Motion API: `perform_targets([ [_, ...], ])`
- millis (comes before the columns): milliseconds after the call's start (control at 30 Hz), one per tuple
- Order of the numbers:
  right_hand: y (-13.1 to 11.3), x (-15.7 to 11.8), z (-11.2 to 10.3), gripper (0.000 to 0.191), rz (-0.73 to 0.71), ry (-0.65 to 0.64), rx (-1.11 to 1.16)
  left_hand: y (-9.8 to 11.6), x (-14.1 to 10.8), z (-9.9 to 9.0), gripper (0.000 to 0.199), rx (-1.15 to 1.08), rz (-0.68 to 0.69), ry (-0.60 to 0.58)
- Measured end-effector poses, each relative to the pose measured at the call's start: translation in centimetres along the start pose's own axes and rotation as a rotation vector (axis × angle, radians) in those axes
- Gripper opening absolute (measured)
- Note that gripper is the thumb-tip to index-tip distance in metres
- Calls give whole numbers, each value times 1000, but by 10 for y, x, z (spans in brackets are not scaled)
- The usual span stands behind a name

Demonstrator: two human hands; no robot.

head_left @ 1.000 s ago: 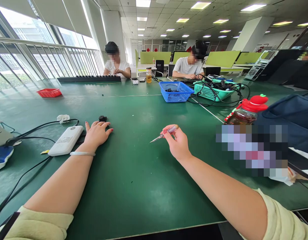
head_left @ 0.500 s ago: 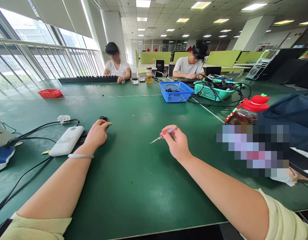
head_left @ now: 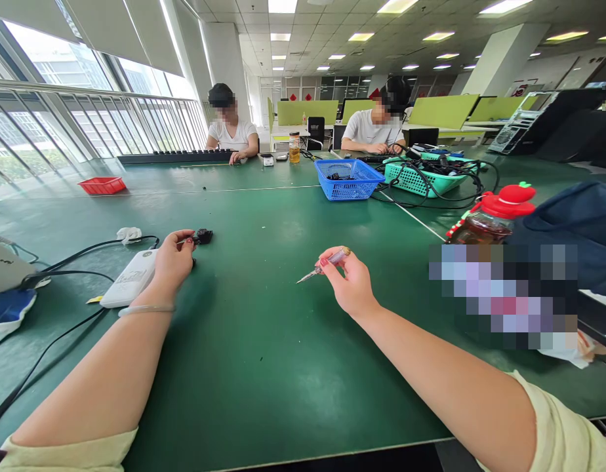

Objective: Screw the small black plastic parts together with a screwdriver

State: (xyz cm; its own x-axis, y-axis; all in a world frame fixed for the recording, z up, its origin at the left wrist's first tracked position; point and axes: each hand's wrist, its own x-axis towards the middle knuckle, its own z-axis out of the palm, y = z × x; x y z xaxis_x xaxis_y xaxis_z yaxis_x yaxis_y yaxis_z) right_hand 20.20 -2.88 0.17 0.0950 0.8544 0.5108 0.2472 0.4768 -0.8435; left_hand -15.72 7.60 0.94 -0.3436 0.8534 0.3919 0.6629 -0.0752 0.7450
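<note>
My right hand (head_left: 349, 278) is closed round the clear handle of a thin screwdriver (head_left: 338, 256), whose metal tip points left and down above the green table (head_left: 273, 367). At the left, my left hand (head_left: 174, 259) is pinched at the near side of a small black part (head_left: 203, 236). Whether the fingers grip that part or something smaller beside it is too small to tell. Another dark bit shows just under the left fingers. A white power bank (head_left: 128, 283) lies beside my left wrist, partly covered by it.
Black cables (head_left: 61, 272) run along the left. A red tray (head_left: 102, 185), a blue basket (head_left: 349, 180) and a green basket of cables (head_left: 421, 178) stand farther back. A red-lidded bottle (head_left: 490, 219) and dark bag (head_left: 573, 236) are at right. Two people sit across the table.
My left hand has moved left and slightly up, uncovering more of the black part and covering some of the power bank. My right hand holds the screwdriver almost as before.
</note>
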Motion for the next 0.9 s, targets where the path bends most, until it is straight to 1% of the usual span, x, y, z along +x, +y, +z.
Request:
perform_targets([
  [133, 0, 0, 1, 15, 7, 2, 0, -3, 3, -2, 35, -75, -40, 11],
  [267, 1, 0, 1, 15, -1, 0, 2, -10, 8, -12, 41, -90, -17, 11],
  [400, 0, -1, 0, 15, 5, -3, -3, -23, 13, -24, 46, -55, 5, 11],
  [533, -1, -1, -1, 15, 17, -4, 4, -31, 14, -30, 51, 16, 11, -52],
  [667, -2, -1, 0, 15, 22, -15, 17, -29, 12, -31, 54, 70, 10, -115],
  [900, -3, 0, 1, 16, 25, -15, 6, -17, 8, -31, 52, 102, 28, -141],
])
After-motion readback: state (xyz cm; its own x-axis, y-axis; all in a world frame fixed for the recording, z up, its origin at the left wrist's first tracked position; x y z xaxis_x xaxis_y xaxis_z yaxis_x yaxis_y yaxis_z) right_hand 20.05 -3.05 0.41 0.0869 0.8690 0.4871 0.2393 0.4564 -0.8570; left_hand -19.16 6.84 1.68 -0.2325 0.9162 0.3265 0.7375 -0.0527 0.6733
